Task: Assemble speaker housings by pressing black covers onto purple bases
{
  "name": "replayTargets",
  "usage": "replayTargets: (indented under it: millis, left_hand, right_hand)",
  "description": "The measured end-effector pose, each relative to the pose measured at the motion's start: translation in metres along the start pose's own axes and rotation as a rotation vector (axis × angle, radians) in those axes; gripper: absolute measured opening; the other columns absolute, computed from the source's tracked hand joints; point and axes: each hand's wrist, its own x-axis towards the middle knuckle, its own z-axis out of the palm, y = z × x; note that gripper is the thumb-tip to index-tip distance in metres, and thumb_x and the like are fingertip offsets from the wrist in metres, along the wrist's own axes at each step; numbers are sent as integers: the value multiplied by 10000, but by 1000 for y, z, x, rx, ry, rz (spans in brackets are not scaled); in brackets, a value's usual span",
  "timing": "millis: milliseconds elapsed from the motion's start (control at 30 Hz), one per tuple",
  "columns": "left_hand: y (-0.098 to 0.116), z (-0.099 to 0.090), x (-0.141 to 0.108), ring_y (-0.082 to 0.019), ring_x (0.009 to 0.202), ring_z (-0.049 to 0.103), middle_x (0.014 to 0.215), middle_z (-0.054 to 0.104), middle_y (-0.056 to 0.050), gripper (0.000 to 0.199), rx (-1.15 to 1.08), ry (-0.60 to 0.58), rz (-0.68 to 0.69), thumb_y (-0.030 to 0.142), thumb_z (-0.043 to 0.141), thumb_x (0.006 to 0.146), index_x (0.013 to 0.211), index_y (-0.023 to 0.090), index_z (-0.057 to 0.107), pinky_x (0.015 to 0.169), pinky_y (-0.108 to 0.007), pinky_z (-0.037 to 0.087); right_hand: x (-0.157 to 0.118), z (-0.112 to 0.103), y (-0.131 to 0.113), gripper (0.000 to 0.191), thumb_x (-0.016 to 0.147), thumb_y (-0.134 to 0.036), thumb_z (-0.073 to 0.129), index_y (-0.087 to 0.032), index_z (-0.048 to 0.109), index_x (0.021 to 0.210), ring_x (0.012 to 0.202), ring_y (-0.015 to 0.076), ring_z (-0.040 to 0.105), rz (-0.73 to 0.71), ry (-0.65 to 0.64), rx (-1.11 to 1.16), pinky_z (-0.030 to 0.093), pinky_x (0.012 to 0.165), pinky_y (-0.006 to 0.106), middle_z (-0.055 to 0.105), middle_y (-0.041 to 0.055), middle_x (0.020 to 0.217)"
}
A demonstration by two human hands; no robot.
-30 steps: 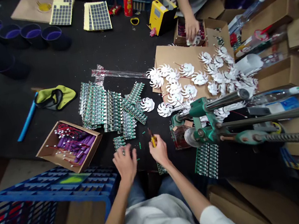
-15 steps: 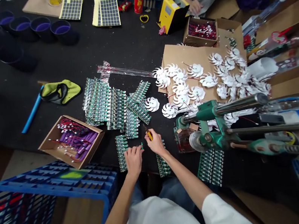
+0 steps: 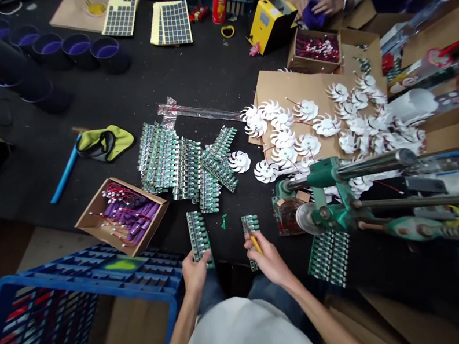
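Left hand point(image 3: 194, 274), right hand point(image 3: 270, 260) back with circuit boards point(image 3: 199, 237)

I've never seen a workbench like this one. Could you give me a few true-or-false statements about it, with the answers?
1. The person's right hand grips a small yellow-handled tool. True.
2. The person's left hand is holding a blue rod. False: it holds a strip of green circuit boards.
3. A cardboard box of purple tubes with red wires sits left of the hands. True.
4. The co-worker's hands are inside the box of red-and-white parts. False: they are above it, at a dark purple item.
5. White fan-shaped rotors lie on a flat cardboard sheet. True.
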Motion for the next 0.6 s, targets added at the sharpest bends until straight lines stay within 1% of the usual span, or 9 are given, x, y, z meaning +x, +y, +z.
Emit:
replayTargets:
  millis: [67,133,233,267,333,433,533,600]
  left_hand:
    - [11,-14,-23,-182,749,644,831,685,-39,329,-128,-103,15,407,634,787,971,136,612,716,-337,528]
    - [28,-29,-51,-177,747,638,835,685,-28,377,-216,-161,38,440,669,748,986,158,592,694,-299,521]
    - [54,-45,-86,-170,793,627,888,687,-11,415,-286,-200,62,443,710,715,1023,204,566,713,-269,510]
    - [62,-48,-94,-169,799,626,896,690,-9,414,-301,-198,65,434,718,711,1025,212,566,717,-263,509]
    - [74,-51,-104,-166,800,625,900,695,-5,397,-327,-187,79,412,735,701,1012,223,576,724,-251,505]
    - [86,-49,-109,-165,802,630,900,700,-4,367,-351,-175,122,382,746,696,995,233,594,739,-240,501]
    - [90,-46,-109,-173,803,637,890,702,-8,361,-369,-160,142,367,758,684,983,234,606,738,-242,504]
    - [90,-46,-109,-172,796,639,887,703,-10,357,-386,-161,130,366,763,679,972,231,610,726,-239,506]
  right_hand:
    - [-27,-4,-9,370,697,-187,498,-223,571,1058,742,148,594,34,-94,28,450,678,263,637,-2,886]
    - [-48,-5,-23,386,682,-184,505,-226,587,1057,716,137,575,86,-208,78,432,640,248,627,-6,886]
    - [-65,-6,-48,400,679,-181,509,-233,575,1070,732,131,549,188,-396,196,405,620,241,604,-5,936]
    - [-68,-6,-57,388,679,-179,511,-235,572,1058,744,133,542,210,-433,226,397,619,241,596,-6,939]
    - [-69,-6,-73,359,677,-173,517,-241,567,1026,762,140,525,222,-449,251,384,625,244,582,-11,917]
    - [-69,-6,-89,305,676,-163,514,-246,561,965,745,142,495,205,-437,260,362,628,249,555,-25,837]
    - [-69,-5,-94,235,678,-165,499,-232,551,897,690,138,465,199,-431,263,340,609,251,522,-31,744]
    - [-70,-3,-94,212,684,-179,493,-228,540,884,639,129,432,220,-404,274,319,578,247,495,-35,701]
